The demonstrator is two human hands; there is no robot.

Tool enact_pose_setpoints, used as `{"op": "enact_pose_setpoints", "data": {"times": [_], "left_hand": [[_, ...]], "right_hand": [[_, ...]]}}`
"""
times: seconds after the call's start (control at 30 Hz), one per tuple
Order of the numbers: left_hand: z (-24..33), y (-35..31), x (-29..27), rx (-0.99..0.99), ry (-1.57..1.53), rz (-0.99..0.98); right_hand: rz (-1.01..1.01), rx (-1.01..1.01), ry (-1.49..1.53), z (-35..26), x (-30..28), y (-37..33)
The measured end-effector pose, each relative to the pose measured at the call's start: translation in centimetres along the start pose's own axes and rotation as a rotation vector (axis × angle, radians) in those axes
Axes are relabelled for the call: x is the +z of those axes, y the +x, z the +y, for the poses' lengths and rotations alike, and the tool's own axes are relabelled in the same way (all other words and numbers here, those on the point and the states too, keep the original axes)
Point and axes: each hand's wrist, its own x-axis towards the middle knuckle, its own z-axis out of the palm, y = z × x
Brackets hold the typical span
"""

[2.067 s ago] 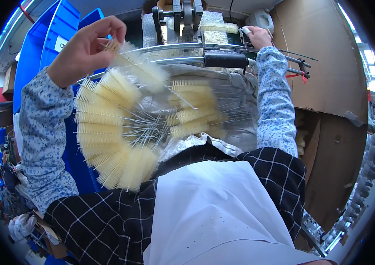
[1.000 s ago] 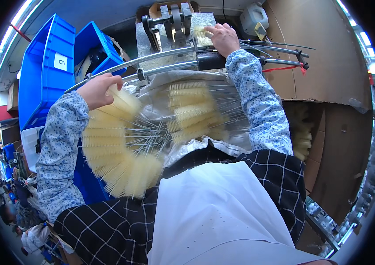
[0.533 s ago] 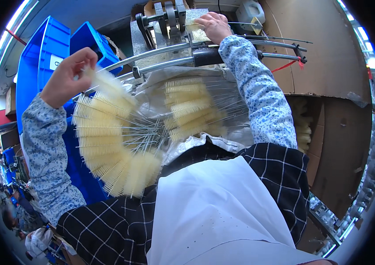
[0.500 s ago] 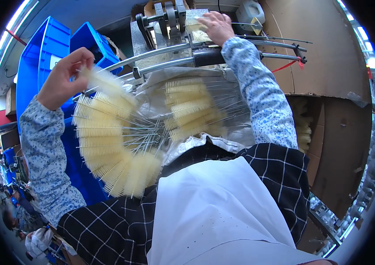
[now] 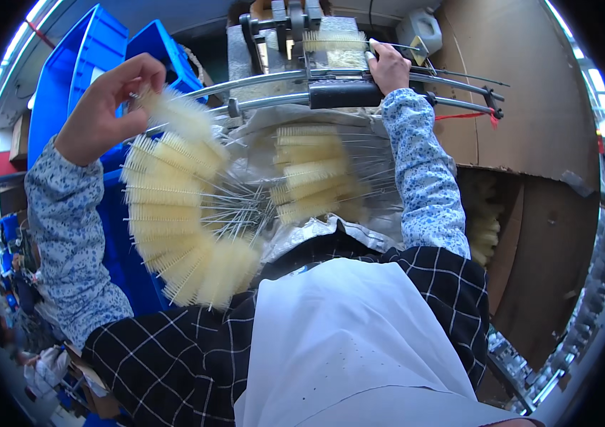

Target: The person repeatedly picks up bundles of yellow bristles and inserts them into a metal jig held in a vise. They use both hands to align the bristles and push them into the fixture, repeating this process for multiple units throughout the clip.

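Note:
My left hand (image 5: pixel 113 110) is closed on a cream bristle brush (image 5: pixel 181 117), blurred by motion, above a fan of similar brushes (image 5: pixel 163 206) at the left. Their thin wire stems point inward to the middle. My right hand (image 5: pixel 390 69) is at the machine, its fingertips closed at the right end of another bristle brush (image 5: pixel 334 41), where the wire stem begins. That brush lies level across the metal block, beside the machine's lever parts (image 5: pixel 288 21). A second pile of brushes (image 5: pixel 309 171) rests on the grey-white sheet (image 5: pixel 249 153) in front of me.
Two metal rails (image 5: pixel 267 101) with a black sleeve (image 5: pixel 345 93) cross before the machine. Blue bins (image 5: pixel 78 71) stand at the left. A cardboard panel (image 5: pixel 516 92) and a white jug (image 5: pixel 420 32) are at the right. More brushes (image 5: pixel 484 228) sit in a box there.
My right hand has shifted right along the brush on the machine, uncovering its bristles. The left hand, still with its brush, has moved slightly up. The whole view has shifted a little.

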Motion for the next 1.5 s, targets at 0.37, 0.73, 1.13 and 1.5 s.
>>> {"op": "enact_pose_setpoints", "data": {"times": [0.37, 0.73, 1.13, 1.5], "left_hand": [[-0.3, -0.8, 0.5, 0.001, 0.005, 0.003], [1.0, 0.5, 1.4, -0.027, -0.042, -0.067], [0.3, -1.8, 0.2, -0.077, -0.033, -0.011], [0.5, -0.6, 0.4, 0.03, -0.041, -0.037]], "right_hand": [[-0.074, 0.019, -0.025, -9.0, 1.7, -0.4], [-0.084, 0.023, 0.004, -11.7, 2.1, -0.7], [-0.031, -0.002, 0.0, 1.7, -0.4, 0.1], [-0.29, -0.091, -0.004, 8.6, -4.7, 3.1]]}}
